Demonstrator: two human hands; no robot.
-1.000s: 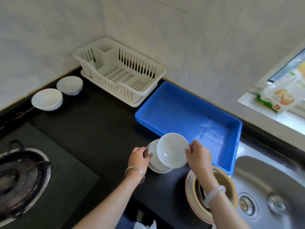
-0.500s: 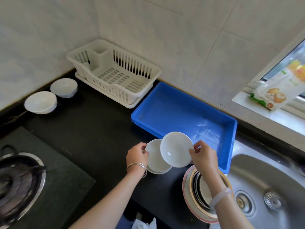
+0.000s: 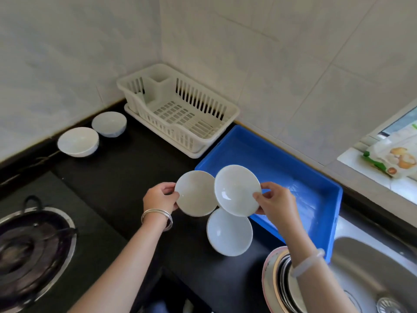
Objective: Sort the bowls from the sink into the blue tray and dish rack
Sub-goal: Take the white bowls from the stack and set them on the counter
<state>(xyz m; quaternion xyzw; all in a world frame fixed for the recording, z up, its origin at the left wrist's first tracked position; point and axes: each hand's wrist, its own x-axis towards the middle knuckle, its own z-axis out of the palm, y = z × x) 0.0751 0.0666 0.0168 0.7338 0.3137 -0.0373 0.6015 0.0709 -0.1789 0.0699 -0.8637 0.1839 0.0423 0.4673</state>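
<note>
My left hand (image 3: 160,198) grips a small white bowl (image 3: 195,193) by its left rim, lifted above the black counter. My right hand (image 3: 274,201) holds a second white bowl (image 3: 237,190) by its right rim, over the near left corner of the blue tray (image 3: 320,188). The two bowls overlap slightly and tilt toward me. A third white bowl (image 3: 229,232) sits on the counter just below them. The white dish rack (image 3: 178,109) stands in the corner behind the tray. A stack of bowls (image 3: 278,281) rests at the left edge of the steel sink (image 3: 370,267).
Two more white bowls (image 3: 78,141) (image 3: 109,123) stand on the counter by the left wall. A gas burner with a dark pan (image 3: 27,251) is at the left front. A food packet (image 3: 392,157) lies on the window sill at right.
My left hand has lifted one bowl off the stack on the counter, leaving one there. My right hand has raised its bowl further toward the blue tray. The camera has moved closer.
</note>
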